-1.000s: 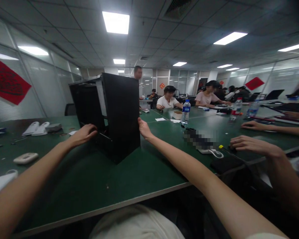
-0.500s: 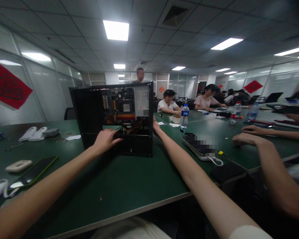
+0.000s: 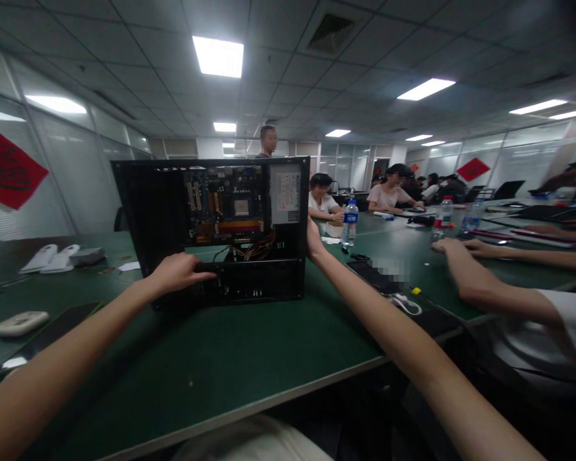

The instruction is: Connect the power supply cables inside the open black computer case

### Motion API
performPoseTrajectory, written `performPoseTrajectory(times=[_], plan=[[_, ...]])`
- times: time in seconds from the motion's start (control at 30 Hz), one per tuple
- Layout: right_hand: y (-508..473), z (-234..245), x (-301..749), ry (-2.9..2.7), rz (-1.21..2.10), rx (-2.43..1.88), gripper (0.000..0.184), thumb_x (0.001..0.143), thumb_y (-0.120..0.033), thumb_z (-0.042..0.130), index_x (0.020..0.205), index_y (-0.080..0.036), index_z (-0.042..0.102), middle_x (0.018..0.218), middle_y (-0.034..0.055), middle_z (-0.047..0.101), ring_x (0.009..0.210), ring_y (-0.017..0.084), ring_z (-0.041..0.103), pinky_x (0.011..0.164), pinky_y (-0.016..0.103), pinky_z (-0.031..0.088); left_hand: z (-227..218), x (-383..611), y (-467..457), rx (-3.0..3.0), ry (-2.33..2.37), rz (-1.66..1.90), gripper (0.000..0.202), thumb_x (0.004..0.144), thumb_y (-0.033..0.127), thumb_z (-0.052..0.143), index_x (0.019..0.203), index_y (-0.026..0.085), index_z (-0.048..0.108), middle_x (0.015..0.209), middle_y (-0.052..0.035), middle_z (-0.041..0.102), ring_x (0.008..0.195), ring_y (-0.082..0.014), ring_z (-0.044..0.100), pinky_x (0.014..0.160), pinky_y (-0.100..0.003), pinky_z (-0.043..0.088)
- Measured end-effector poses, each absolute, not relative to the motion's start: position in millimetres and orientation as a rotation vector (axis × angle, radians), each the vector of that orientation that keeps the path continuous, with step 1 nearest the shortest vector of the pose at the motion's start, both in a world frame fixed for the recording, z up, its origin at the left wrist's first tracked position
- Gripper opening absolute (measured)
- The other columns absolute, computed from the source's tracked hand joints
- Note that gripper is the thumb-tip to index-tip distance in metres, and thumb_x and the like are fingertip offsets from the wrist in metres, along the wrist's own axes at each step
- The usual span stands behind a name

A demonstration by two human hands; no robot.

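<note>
- Large shared open-plan office, or a training room.
- Overhead: grid of ceiling tiles, flush panel lights [image 3: 217,56], an air vent [image 3: 331,32].
- Walls: glazed partitions [image 3: 62,173], a red paper decoration [image 3: 7,166] stuck on one.
- Long green desk [image 3: 249,346] runs the room. Seated people [image 3: 388,189] along it, with a laptop [image 3: 506,189] and water bottles [image 3: 349,223].
- Open computer case [image 3: 211,230] stands upright on the desk.

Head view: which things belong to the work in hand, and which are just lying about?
In hand: open computer case, left hand on its lower bar, right hand gripping its right edge; motherboard and power supply inside.
Lying about: water bottle, flat dark device, white device, on the green table.
</note>
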State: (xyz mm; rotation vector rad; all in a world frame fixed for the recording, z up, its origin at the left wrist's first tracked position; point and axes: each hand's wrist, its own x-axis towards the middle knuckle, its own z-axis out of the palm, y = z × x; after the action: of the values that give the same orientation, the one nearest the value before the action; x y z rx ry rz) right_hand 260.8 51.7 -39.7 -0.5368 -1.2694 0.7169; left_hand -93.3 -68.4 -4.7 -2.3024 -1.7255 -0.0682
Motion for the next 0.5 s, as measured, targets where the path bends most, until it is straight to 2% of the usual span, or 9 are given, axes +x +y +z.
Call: performPoseTrajectory(times=[0.07, 0.13, 0.2, 0.33, 0.43, 0.5], plan=[[23.5, -42.9, 255.2, -1.281, 0.654, -0.544, 0.075, 0.090, -0.078, 0.042, 0.121, -0.015, 0.067, 0.117, 0.0119, 0.072, 0.112, 0.027, 0.065, 0.102, 0.042, 0.050, -7.4, -91.8, -68.4, -2.297, -1.729, -0.122, 0.064, 0.085, 0.076, 0.048, 0.085, 0.018, 0.075, 0.074, -0.0109, 0.071, 0.070, -0.0278, 0.067, 0.060, -0.032, 0.041], [2.8, -48.1, 248.4, -1.333, 0.453, -0.592, 0.069, 0.089, -0.071, 0.055, 0.130, -0.015, 0.062, 0.127, 0.0129, 0.068, 0.119, 0.027, 0.062, 0.107, 0.042, 0.046, -9.4, -90.2, -69.0, -2.307, -1.745, -0.151, 0.066, 0.084, 0.078, 0.047, 0.087, 0.019, 0.076, 0.073, -0.0096, 0.071, 0.069, -0.0273, 0.067, 0.060, -0.031, 0.040], [-6.5, -51.6, 243.3, -1.358, 0.258, -0.640, 0.064, 0.089, -0.059, 0.062, 0.137, -0.016, 0.058, 0.130, 0.0133, 0.067, 0.118, 0.027, 0.063, 0.107, 0.042, 0.046, -10.5, -89.1, -69.8, -2.306, -1.749, -0.172, 0.067, 0.083, 0.079, 0.047, 0.089, 0.019, 0.078, 0.072, -0.0090, 0.071, 0.070, -0.0272, 0.068, 0.060, -0.031, 0.040], [0.4, -49.9, 245.0, -1.358, 0.049, -0.703, 0.054, 0.095, -0.040, 0.054, 0.143, -0.016, 0.053, 0.132, 0.0141, 0.067, 0.117, 0.028, 0.064, 0.106, 0.044, 0.048, -12.1, -83.5, -72.9, -2.260, -1.707, -0.211, 0.067, 0.085, 0.078, 0.047, 0.097, 0.021, 0.080, 0.077, -0.0104, 0.075, 0.074, -0.0286, 0.070, 0.060, -0.031, 0.041], [7.3, -48.3, 251.4, -1.352, -0.013, -0.710, 0.054, 0.095, -0.034, 0.051, 0.146, -0.016, 0.050, 0.136, 0.0144, 0.065, 0.123, 0.028, 0.062, 0.108, 0.045, 0.046, -14.1, -76.7, -76.7, -2.221, -1.671, -0.229, 0.069, 0.087, 0.077, 0.045, 0.108, 0.021, 0.079, 0.081, -0.0112, 0.077, 0.077, -0.0298, 0.071, 0.059, -0.031, 0.041], [7.4, -50.2, 254.0, -1.345, -0.038, -0.702, 0.055, 0.095, -0.033, 0.050, 0.147, -0.016, 0.049, 0.138, 0.0144, 0.063, 0.127, 0.029, 0.059, 0.110, 0.046, 0.045, -15.5, -74.0, -79.3, -2.206, -1.673, -0.225, 0.070, 0.088, 0.078, 0.042, 0.109, 0.022, 0.079, 0.081, -0.0108, 0.077, 0.076, -0.0294, 0.071, 0.059, -0.030, 0.042]])
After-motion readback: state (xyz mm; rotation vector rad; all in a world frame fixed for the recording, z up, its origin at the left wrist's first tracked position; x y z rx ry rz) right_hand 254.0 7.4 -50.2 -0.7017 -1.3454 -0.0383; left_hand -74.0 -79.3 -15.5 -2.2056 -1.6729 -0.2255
